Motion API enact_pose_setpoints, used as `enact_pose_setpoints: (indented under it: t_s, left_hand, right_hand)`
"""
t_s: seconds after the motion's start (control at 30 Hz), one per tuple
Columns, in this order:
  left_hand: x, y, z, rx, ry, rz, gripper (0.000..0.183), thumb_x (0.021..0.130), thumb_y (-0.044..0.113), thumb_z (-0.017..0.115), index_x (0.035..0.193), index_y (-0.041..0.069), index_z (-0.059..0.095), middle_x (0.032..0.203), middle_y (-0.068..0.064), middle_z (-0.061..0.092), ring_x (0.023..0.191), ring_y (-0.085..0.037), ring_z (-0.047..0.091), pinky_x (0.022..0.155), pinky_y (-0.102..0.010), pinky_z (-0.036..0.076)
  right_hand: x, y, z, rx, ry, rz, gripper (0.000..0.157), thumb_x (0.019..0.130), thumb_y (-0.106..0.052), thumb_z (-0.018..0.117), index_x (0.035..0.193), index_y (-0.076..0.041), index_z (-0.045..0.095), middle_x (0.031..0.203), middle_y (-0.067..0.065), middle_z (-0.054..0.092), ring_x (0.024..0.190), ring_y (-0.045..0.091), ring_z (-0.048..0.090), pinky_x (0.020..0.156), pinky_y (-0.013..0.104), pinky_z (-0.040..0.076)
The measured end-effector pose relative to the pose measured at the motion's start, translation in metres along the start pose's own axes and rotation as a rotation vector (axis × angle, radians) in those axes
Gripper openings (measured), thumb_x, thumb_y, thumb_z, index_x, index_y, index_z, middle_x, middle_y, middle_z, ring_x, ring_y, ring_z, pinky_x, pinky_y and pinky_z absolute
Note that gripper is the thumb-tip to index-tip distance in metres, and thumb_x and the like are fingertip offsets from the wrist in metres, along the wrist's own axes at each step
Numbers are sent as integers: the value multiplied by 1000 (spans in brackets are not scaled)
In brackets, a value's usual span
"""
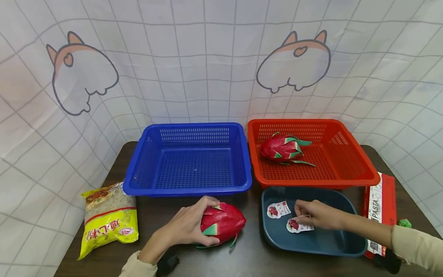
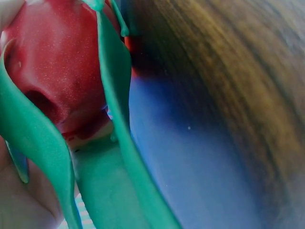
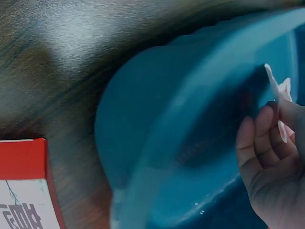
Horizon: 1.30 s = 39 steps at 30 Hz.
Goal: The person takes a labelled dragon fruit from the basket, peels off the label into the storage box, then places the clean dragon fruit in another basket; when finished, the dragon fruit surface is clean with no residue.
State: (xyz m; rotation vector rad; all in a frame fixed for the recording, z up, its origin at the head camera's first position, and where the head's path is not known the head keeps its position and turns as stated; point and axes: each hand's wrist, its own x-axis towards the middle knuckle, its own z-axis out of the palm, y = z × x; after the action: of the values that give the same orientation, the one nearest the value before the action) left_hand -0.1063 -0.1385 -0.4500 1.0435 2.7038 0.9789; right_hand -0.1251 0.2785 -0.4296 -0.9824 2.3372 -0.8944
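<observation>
My left hand grips a red dragon fruit with green scales at the front of the table, fingers over its top and thumb low on its near side. In the left wrist view its red skin and long green scales fill the left half. Over the dark blue basin, my right hand pinches a white label with a dragon fruit picture between thumb and fingers. The right wrist view shows that label edge-on. A second similar label lies in the basin, to the left of the hand.
A blue basket and a red basket stand at the back. Another dragon fruit lies in the red one. To the left is a yellow food bag; a red pasta box lies right of the basin.
</observation>
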Motion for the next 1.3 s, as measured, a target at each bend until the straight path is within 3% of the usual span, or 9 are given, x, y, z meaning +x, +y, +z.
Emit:
enact_pose_setpoints:
  t_s: [0.23,0.5,0.8,0.93,1.1,1.3]
  left_hand:
    - [-1,1,1,-12,-7,9,77,69,59,78,127,25,41,131,11,54,104,-6,63,74,-21,56]
    - [0,0,0,-15,-4,1,77,69,57,80,127,25,41,130,11,55,104,-5,63,74,-20,56]
    - [-1,1,-1,8,-2,0,78,68,55,81,127,24,41,130,11,55,103,-6,63,73,-20,56]
    - [0,1,-1,6,-7,-5,78,68,55,80,128,25,40,130,11,55,103,-6,63,73,-19,56]
    - [-1,0,-1,6,-4,-7,78,68,56,80,128,25,40,131,11,55,103,-5,63,73,-20,56]
    - [0,1,-2,2,-6,0,77,70,56,79,128,25,40,132,12,54,104,-5,62,73,-20,56]
  right_hand:
    - [-2,7,9,-69,-33,101,17,93,-26,65,89,-14,52,62,-18,40,53,-9,36,48,13,31]
    - [6,-1,10,-265,-105,160,19,91,-27,66,89,-18,49,65,-15,38,55,-5,35,51,15,30]
    - [18,-7,7,-307,-157,338,24,83,-30,73,79,-21,51,64,-11,44,55,2,40,52,19,31]
    - [20,-7,6,-344,-181,372,24,82,-31,73,83,-21,51,65,-9,45,55,4,41,52,20,30]
    - [21,-6,4,-402,-203,379,32,82,-39,71,97,-18,53,70,-5,52,61,9,50,55,26,38]
    - [21,-4,0,-344,-246,441,44,81,-44,69,108,-15,49,76,0,54,66,14,51,58,30,41]
